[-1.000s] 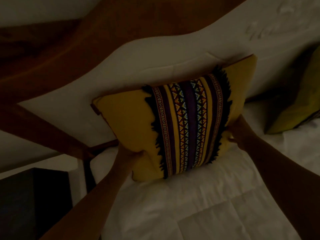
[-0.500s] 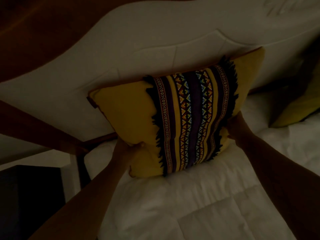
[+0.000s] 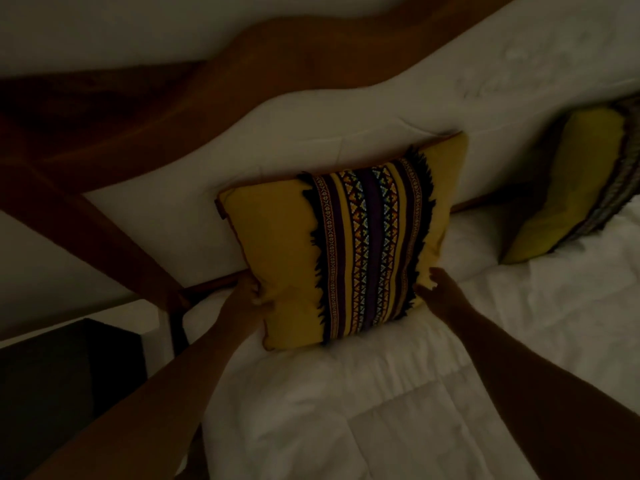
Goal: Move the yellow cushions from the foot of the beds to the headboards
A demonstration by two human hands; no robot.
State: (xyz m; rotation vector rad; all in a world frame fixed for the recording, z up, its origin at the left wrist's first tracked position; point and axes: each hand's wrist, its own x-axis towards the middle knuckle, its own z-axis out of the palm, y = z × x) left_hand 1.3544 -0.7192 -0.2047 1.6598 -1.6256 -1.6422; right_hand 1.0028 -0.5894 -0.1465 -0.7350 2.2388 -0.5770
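Observation:
A yellow cushion (image 3: 280, 258) with a dark patterned, fringed band down its middle stands on the white bedding (image 3: 363, 410), leaning against the pale padded headboard (image 3: 166, 216). My left hand (image 3: 242, 299) grips its lower left edge. My right hand (image 3: 440, 289) rests at its lower right edge, fingers loosened and partly off the fabric. A second yellow cushion (image 3: 571, 188) leans at the headboard far right, partly cut off by the frame edge.
The room is dim. A dark wooden bed frame (image 3: 114, 237) curves around the headboard. A dark bedside unit (image 3: 52, 386) stands at the lower left beside the bed. White pillow (image 3: 471, 244) lies behind the cushion's right side.
The cushion has settled more upright against the headboard. My right hand has slid from the cushion's side to its lower corner and loosened. The view has shifted slightly.

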